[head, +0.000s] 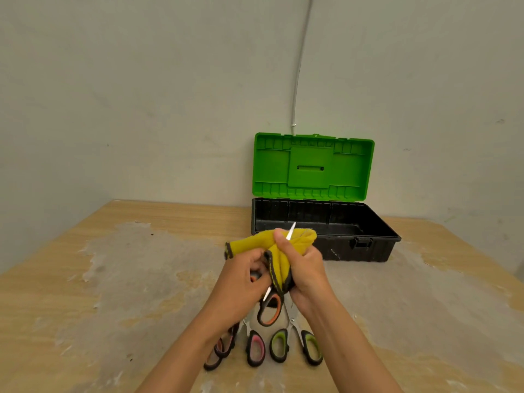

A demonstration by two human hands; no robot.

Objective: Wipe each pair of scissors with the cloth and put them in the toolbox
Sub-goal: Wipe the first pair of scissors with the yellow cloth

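Held scissors (270, 307): blades mostly wrapped in cloth (279, 251); only the tip and 1 orange-lined handle loop show. Second loop hidden under left hand (243, 282).
Right hand (302, 268): fingers buried in cloth folds.
Scissors on table (113, 279): blades covered by both forearms; count uncertain, handles blurred.
Toolbox (368, 248): floor too dark to read.
Both forearms: cut off at bottom edge.
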